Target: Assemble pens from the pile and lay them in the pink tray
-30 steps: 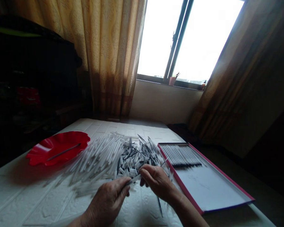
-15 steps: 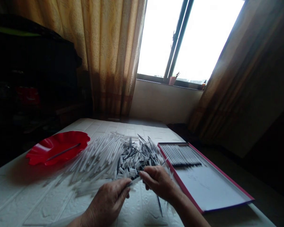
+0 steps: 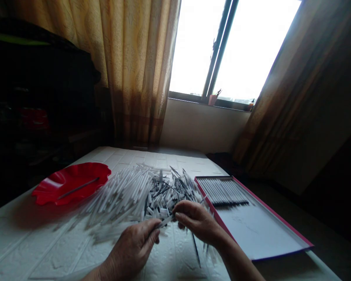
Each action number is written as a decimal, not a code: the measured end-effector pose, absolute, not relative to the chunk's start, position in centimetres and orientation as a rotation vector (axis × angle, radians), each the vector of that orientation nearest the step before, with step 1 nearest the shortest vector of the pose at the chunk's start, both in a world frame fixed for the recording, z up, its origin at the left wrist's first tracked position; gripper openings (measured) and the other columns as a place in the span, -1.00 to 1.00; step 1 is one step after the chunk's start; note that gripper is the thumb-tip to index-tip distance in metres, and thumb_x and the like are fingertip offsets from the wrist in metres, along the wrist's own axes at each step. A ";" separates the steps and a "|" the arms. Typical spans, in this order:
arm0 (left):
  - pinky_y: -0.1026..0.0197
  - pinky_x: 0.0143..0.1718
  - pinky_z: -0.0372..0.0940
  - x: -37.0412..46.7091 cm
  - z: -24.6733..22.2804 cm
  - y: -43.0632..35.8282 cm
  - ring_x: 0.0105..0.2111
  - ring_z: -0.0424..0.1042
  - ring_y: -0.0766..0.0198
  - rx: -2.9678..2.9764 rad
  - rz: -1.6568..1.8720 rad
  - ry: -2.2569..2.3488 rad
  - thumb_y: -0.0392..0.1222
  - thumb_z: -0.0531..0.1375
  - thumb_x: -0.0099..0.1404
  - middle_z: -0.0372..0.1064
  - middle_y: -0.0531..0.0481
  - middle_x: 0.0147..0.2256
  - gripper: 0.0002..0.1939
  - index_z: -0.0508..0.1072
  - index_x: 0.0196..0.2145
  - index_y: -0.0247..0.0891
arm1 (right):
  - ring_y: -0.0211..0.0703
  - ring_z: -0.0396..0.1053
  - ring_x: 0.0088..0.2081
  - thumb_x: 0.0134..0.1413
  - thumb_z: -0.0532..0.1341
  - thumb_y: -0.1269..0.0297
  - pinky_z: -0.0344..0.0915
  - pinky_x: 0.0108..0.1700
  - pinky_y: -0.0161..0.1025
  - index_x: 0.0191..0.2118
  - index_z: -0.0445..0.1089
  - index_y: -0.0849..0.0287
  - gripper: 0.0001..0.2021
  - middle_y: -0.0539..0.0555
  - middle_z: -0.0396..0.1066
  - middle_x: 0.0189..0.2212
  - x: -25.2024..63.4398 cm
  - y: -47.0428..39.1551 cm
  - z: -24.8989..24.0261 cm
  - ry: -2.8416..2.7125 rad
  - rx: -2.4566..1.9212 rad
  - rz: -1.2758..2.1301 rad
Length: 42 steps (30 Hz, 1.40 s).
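Between my hands is a slim whitish pen barrel. My left hand is closed round its near end. At the far end the fingertips of my right hand pinch it; a small dark bit shows there, too blurred to name. Just beyond my hands lies a loose heap of dark refill-like sticks and short white caps. Left of that heap is a big pile of white pen barrels. A thin dark stick lies on the table below my right hand.
A red wavy-edged plate at the left holds one dark stick. At the right lies a shallow pink-rimmed box with a row of assembled pens at its far end. The table has a white brick-pattern cover.
My right hand has lifted slightly, its fingers shifted on the barrel's far end, and more of the barrel shows between my hands. My left hand has barely moved.
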State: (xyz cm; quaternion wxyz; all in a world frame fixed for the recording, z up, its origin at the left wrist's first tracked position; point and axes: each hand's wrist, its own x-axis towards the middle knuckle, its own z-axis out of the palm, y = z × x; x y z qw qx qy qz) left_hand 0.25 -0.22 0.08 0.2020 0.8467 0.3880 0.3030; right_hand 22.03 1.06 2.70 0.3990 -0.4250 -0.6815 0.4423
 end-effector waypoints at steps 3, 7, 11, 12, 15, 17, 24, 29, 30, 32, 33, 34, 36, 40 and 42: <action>0.32 -0.40 0.27 0.3 0.0 -0.2 -0.45 0.52 0.27 2.369 0.835 1.087 -0.22 -0.03 0.36 0.51 0.06 -0.46 -0.77 0.42 -0.25 -0.20 | -0.32 0.32 -0.56 0.12 0.18 0.19 0.23 -0.50 -0.38 -0.42 0.36 0.19 -0.81 -0.06 0.35 -0.57 22.0 1.1 2.6 -1.820 -1.157 1.006; 0.32 -0.41 0.27 0.4 -0.1 -0.2 -0.45 0.52 0.26 2.385 0.812 1.080 -0.23 -0.03 0.36 0.51 0.06 -0.46 -0.77 0.42 -0.27 -0.20 | -0.32 0.28 -0.60 0.18 0.12 0.18 0.14 -0.55 -0.40 -0.55 0.30 0.18 -0.69 -0.04 0.34 -0.66 21.6 1.0 2.4 -1.928 -1.293 0.821; 0.32 -0.41 0.27 0.5 -0.3 0.0 -0.46 0.53 0.26 2.398 0.807 1.058 -0.23 -0.03 0.37 0.51 0.06 -0.47 -0.77 0.43 -0.25 -0.21 | -0.35 0.17 -0.69 0.20 0.06 0.05 0.04 -0.61 -0.40 -0.69 0.16 0.14 -0.53 -0.07 0.19 -0.77 21.2 1.2 1.9 -1.921 -1.386 0.752; 0.32 -0.42 0.27 0.5 -0.3 0.0 -0.46 0.53 0.26 2.398 0.810 1.055 -0.23 -0.03 0.37 0.51 0.06 -0.47 -0.77 0.43 -0.25 -0.21 | -0.35 0.15 -0.70 0.20 0.05 0.02 0.03 -0.62 -0.40 -0.70 0.15 0.14 -0.51 -0.07 0.17 -0.78 21.2 1.3 1.8 -1.914 -1.399 0.750; 0.33 -0.42 0.27 0.5 -0.1 0.0 -0.46 0.53 0.27 2.388 0.827 1.057 -0.23 -0.03 0.37 0.51 0.07 -0.47 -0.77 0.43 -0.28 -0.19 | -0.34 0.20 -0.67 0.20 0.06 0.04 0.10 -0.59 -0.40 -0.64 0.25 0.16 -0.55 -0.05 0.26 -0.72 21.4 1.3 1.9 -1.896 -1.342 0.808; 0.34 -0.42 0.27 0.4 0.1 0.0 -0.46 0.53 0.28 2.376 0.839 1.061 -0.22 -0.03 0.37 0.51 0.08 -0.47 -0.77 0.42 -0.29 -0.18 | -0.32 0.30 -0.59 0.19 0.10 0.12 0.19 -0.53 -0.40 -0.46 0.36 0.18 -0.71 -0.04 0.36 -0.60 21.6 1.2 2.2 -1.877 -1.238 0.902; 0.35 -0.42 0.25 0.3 0.4 -0.1 -0.48 0.51 0.29 2.349 0.829 1.083 -0.20 -0.03 0.36 0.49 0.08 -0.50 -0.77 0.40 -0.33 -0.17 | -0.31 0.35 -0.55 0.07 0.22 0.19 0.28 -0.49 -0.37 -0.37 0.39 0.18 -0.84 -0.06 0.37 -0.55 22.0 1.0 2.8 -1.785 -1.122 1.029; 0.32 -0.41 0.25 0.4 0.3 -0.1 -0.46 0.51 0.26 2.351 0.806 1.089 -0.20 -0.04 0.36 0.49 0.05 -0.48 -0.76 0.41 -0.32 -0.19 | -0.31 0.32 -0.61 0.15 0.14 0.20 0.20 -0.55 -0.39 -0.52 0.34 0.18 -0.73 -0.03 0.37 -0.64 21.7 1.1 2.6 -1.890 -1.253 0.868; 0.32 -0.41 0.25 0.3 0.3 -0.1 -0.46 0.52 0.26 2.352 0.797 1.088 -0.20 -0.05 0.36 0.49 0.05 -0.48 -0.76 0.41 -0.32 -0.20 | -0.31 0.32 -0.62 0.18 0.12 0.19 0.19 -0.56 -0.39 -0.55 0.32 0.18 -0.69 -0.02 0.37 -0.65 21.7 1.1 2.5 -1.905 -1.281 0.849; 0.32 -0.40 0.25 0.2 0.2 -0.1 -0.44 0.52 0.25 2.349 0.786 1.087 -0.20 -0.05 0.37 0.49 0.05 -0.47 -0.76 0.41 -0.31 -0.20 | -0.30 0.31 -0.63 0.21 0.08 0.17 0.17 -0.57 -0.39 -0.57 0.31 0.18 -0.64 -0.01 0.36 -0.67 21.7 1.1 2.3 -1.935 -1.314 0.823; 0.32 -0.40 0.25 0.2 0.2 -0.2 -0.44 0.52 0.25 2.344 0.786 1.089 -0.20 -0.05 0.37 0.49 0.05 -0.47 -0.76 0.41 -0.30 -0.20 | -0.30 0.31 -0.62 0.22 0.07 0.18 0.17 -0.56 -0.39 -0.56 0.31 0.18 -0.65 -0.01 0.37 -0.66 21.8 1.1 2.4 -1.952 -1.312 0.811; 0.32 -0.40 0.25 0.1 0.2 -0.2 -0.45 0.52 0.25 2.339 0.789 1.092 -0.19 -0.05 0.37 0.50 0.05 -0.47 -0.76 0.41 -0.28 -0.20 | -0.30 0.32 -0.60 0.22 0.07 0.19 0.18 -0.55 -0.40 -0.54 0.33 0.18 -0.67 -0.01 0.38 -0.64 21.8 1.0 2.5 -1.966 -1.301 0.801; 0.32 -0.40 0.25 0.1 0.2 -0.2 -0.44 0.52 0.25 2.336 0.793 1.099 -0.20 -0.05 0.37 0.50 0.05 -0.46 -0.76 0.41 -0.26 -0.19 | -0.30 0.35 -0.56 0.21 0.08 0.24 0.20 -0.53 -0.41 -0.46 0.35 0.18 -0.75 -0.01 0.42 -0.58 22.0 0.9 2.8 -1.985 -1.271 0.799; 0.32 -0.40 0.25 0.2 0.1 -0.1 -0.45 0.52 0.25 2.354 0.795 1.096 -0.20 -0.04 0.37 0.50 0.05 -0.47 -0.76 0.41 -0.28 -0.20 | -0.30 0.36 -0.56 0.21 0.07 0.28 0.22 -0.52 -0.41 -0.43 0.33 0.17 -0.79 -0.01 0.42 -0.56 22.0 0.6 3.4 -2.011 -1.247 0.821; 0.32 -0.40 0.25 0.2 0.1 -0.1 -0.45 0.52 0.25 2.366 0.798 1.091 -0.21 -0.04 0.36 0.50 0.05 -0.47 -0.77 0.41 -0.28 -0.20 | -0.30 0.35 -0.57 0.22 0.06 0.26 0.21 -0.52 -0.41 -0.46 0.32 0.17 -0.76 -0.01 0.42 -0.58 22.0 0.5 3.5 -2.042 -1.260 0.783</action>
